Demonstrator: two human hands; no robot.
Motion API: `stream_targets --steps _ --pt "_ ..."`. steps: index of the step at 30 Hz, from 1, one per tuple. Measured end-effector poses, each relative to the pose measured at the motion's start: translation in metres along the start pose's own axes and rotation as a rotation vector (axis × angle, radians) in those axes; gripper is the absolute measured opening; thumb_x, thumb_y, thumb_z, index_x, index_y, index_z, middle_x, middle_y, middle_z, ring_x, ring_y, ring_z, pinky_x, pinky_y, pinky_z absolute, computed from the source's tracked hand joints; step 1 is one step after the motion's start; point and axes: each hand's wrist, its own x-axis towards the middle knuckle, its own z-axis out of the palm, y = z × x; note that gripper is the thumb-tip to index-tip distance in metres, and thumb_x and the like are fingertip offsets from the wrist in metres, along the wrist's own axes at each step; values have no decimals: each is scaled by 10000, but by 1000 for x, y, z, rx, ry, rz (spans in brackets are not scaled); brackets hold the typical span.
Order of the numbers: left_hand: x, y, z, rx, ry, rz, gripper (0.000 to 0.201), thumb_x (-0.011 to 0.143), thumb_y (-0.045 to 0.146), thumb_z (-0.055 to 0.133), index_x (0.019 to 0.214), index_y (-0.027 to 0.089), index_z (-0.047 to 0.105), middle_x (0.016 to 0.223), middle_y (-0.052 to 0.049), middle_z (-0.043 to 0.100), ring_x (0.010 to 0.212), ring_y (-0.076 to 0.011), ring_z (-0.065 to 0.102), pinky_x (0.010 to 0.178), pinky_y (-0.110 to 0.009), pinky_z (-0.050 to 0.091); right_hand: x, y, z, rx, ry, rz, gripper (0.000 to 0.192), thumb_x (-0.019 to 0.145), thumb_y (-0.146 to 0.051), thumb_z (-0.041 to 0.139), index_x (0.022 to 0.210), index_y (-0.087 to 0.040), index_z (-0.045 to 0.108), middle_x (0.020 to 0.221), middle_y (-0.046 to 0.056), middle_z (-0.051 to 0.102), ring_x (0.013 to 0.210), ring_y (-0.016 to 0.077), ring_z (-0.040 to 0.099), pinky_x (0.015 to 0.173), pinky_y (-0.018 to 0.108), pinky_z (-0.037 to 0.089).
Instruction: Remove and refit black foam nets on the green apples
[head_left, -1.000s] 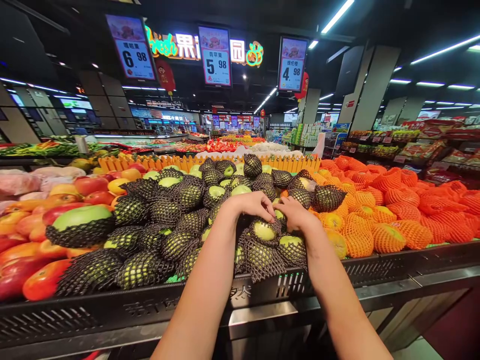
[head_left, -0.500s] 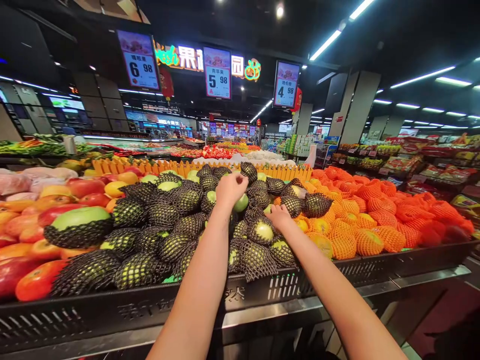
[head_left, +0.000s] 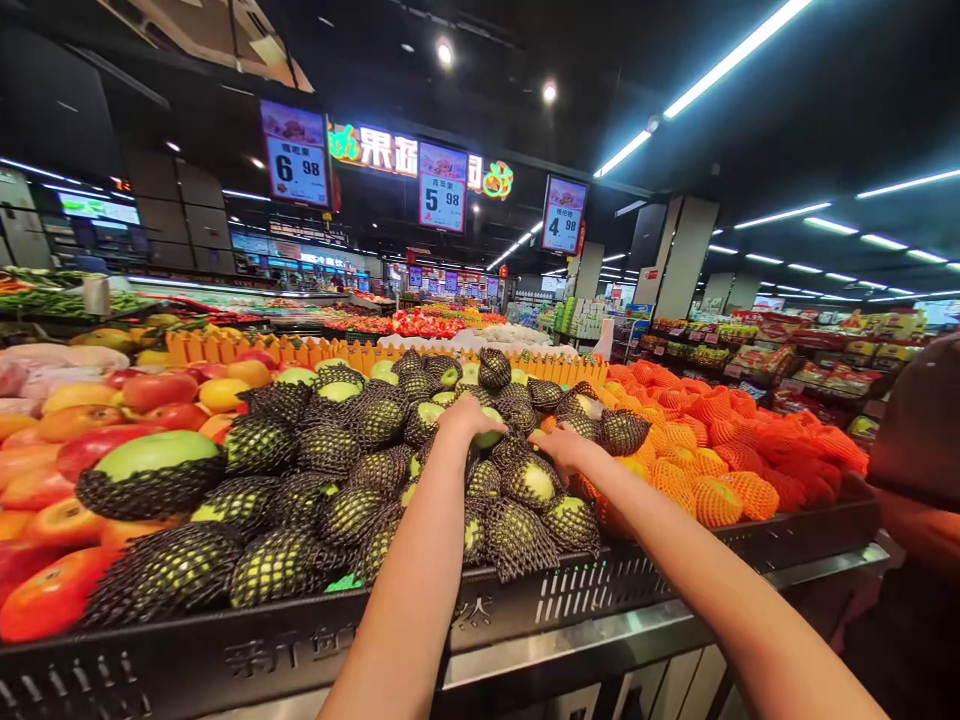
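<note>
Green apples in black foam nets fill the middle of the display. My left hand (head_left: 463, 422) is over this heap, its fingers curled round a green apple (head_left: 491, 418) whose top shows bare. To its right, my right hand (head_left: 568, 446) reaches down among the apples with bent fingers. Its fingertips are close to a netted apple (head_left: 531, 482); whatever they pinch is hidden. Just behind the hands stands an apple wrapped upright in its net (head_left: 494, 370).
A black crate edge (head_left: 300, 640) runs along the front. Reddish mangoes (head_left: 60, 575) lie left, oranges in orange nets (head_left: 712, 500) and red-netted fruit (head_left: 780, 430) right. A low yellow fence (head_left: 337, 352) stands behind. Another person (head_left: 919, 480) is at the far right.
My left hand has come down from beside the upright netted apple onto the bare-topped green apple. The right hand stays among the apples. The view has shifted, and a person has appeared at right.
</note>
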Motion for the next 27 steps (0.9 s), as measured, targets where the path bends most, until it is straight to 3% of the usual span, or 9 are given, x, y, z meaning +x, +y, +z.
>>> stream_targets --steps 3,8,12,15,18,21,24,27 --pt "3 -2 0 23 -64 27 930 479 369 915 1314 176 552 1377 -201 635 1220 -366 636 960 -392 517 -1 -6 0 -77 -99 -46 992 395 -92 944 1302 -228 564 1147 116 729 1238 351 583 1128 492 327" --pt "0 -2 -2 44 -58 42 861 543 350 895 1294 158 521 1353 -216 633 1219 -380 627 944 -399 515 -13 -8 3 -117 -113 -99 1053 496 -33 859 1447 -190 435 1389 164 608 1312 327 522 1151 463 302" --pt "-6 1 -2 -7 61 11 882 598 376 877 1326 119 451 1347 -255 594 1206 -401 618 914 -423 508 -25 -6 3 -108 -69 -118 918 618 -14 768 1463 -180 449 1393 159 611 1328 302 504 1159 438 285" --pt "-11 3 -2 -61 185 -17 886 648 358 856 1357 116 384 1413 -277 486 1175 -377 628 880 -393 504 -27 -4 -5 -78 -42 -103 889 598 -18 787 1422 -220 523 1338 117 663 1301 304 537 1144 427 317" --pt "-16 5 -4 -116 296 -26 834 654 326 855 1338 161 406 1404 -243 450 1108 -352 651 889 -387 500 -22 -3 -24 -36 27 -60 748 623 0 768 1316 -242 629 1294 96 698 1255 313 585 1091 405 383" --pt "-19 7 -6 -116 369 -21 826 634 277 866 1338 196 441 1403 -221 434 1196 -377 584 956 -401 473 -7 -9 -45 39 175 21 560 776 -29 659 1305 -213 636 1311 126 687 1223 309 616 1004 386 449" --pt "-20 7 -7 -42 365 -44 849 610 246 878 1341 198 448 1391 -230 459 1275 -398 503 995 -413 440 14 -22 -53 168 310 107 363 923 -205 588 1284 -194 632 1283 123 703 1160 285 654 925 358 493" --pt "-19 5 -9 -4 329 -73 837 629 255 863 1348 215 437 1339 -225 528 1279 -408 496 988 -429 429 32 -36 -46 305 387 170 288 995 -375 508 1112 -199 703 1116 93 767 1031 256 699 857 335 513"
